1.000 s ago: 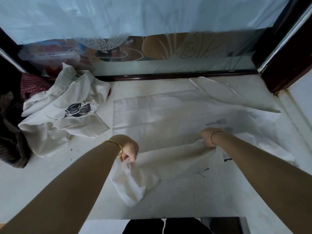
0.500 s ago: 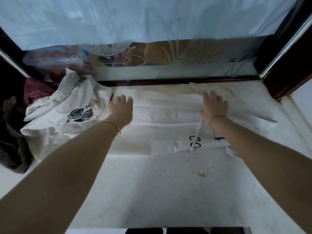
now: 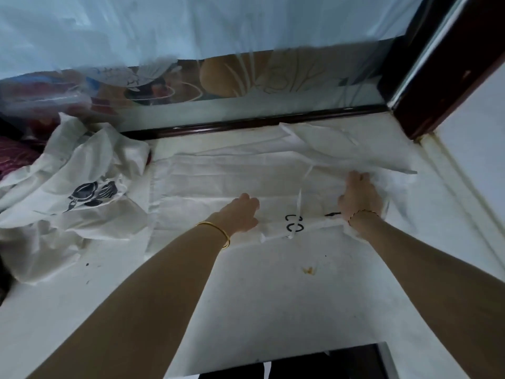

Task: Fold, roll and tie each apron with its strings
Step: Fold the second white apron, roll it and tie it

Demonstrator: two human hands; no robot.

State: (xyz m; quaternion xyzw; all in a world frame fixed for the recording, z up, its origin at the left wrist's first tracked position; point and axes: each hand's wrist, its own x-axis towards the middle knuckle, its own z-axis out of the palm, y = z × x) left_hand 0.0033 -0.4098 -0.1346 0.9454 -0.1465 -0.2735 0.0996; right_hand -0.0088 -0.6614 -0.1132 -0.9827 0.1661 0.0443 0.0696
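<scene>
A: Hands first. How many, and what is each doing?

B: Two. The left hand (image 3: 240,213) lies knuckles-up on the apron (image 3: 218,181), fingertips bent down into the cloth. Can't tell if it pinches or just presses. The right hand (image 3: 359,196) has its fingers curled into bunched fabric at the apron's right end, so it's gripping it.

A: Wrists?

B: One gold bangle (image 3: 216,231) on the left, one thin bracelet (image 3: 363,213) on the right.

A: And where's the apron?

B: There's one, white, folded into a long flat band across the middle of the tabletop (image 3: 259,310), with both hands on its right half. One string (image 3: 299,203) runs over it between the hands, front to back. Two black curved marks (image 3: 294,222) sit just beside the string, near the front edge.

A: More aprons?

B: One crumpled white pile (image 3: 68,203) to the left, touching the band's left end, with a black print on top. Can't count the pieces in it.

A: Surface, room?

B: The tabletop is white, with one small yellow-brown stain (image 3: 308,270) in front of the band and a few dark specks near the pile. At the back there's a glass panel (image 3: 246,83) with a painted design and a dark wood frame (image 3: 437,86) at its right. One dark red cloth (image 3: 13,154) is at the far left edge.
</scene>
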